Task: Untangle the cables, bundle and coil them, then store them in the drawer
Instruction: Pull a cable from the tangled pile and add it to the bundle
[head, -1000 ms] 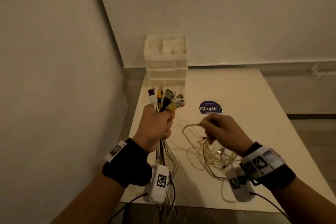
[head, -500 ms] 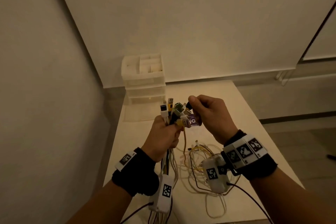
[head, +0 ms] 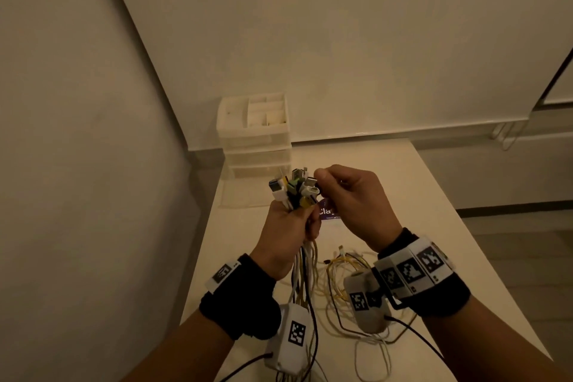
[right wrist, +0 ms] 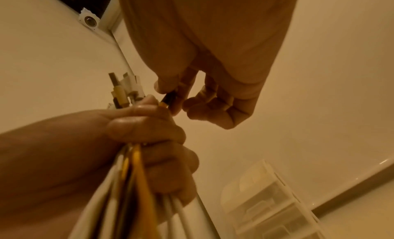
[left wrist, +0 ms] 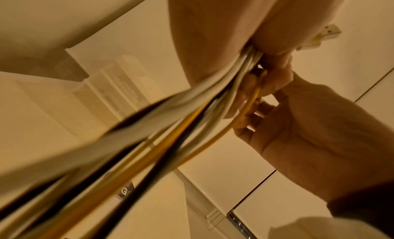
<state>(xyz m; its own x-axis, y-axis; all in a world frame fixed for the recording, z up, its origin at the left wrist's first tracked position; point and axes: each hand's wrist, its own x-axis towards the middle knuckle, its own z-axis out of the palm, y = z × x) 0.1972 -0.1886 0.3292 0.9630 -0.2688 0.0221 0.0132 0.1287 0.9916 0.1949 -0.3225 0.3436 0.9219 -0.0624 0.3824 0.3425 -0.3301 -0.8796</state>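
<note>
My left hand grips a bundle of cables upright above the table, white, black and yellow cords hanging below the fist. Several plug ends fan out above it. My right hand is raised beside them; its thumb and forefinger pinch a dark plug end on a yellow cable at the bundle's top. The cords run under my left palm in the left wrist view. A loose tangle of yellow and white cables lies on the table below my right wrist.
A white plastic drawer unit with an open compartment top stands at the table's far left corner, against the wall. A purple round sticker lies on the table behind my hands. The table's right edge drops to the floor.
My right hand rose from the tangle on the table, carrying a yellow cable's end up to the plug cluster in my left hand. My view has tilted upward.
</note>
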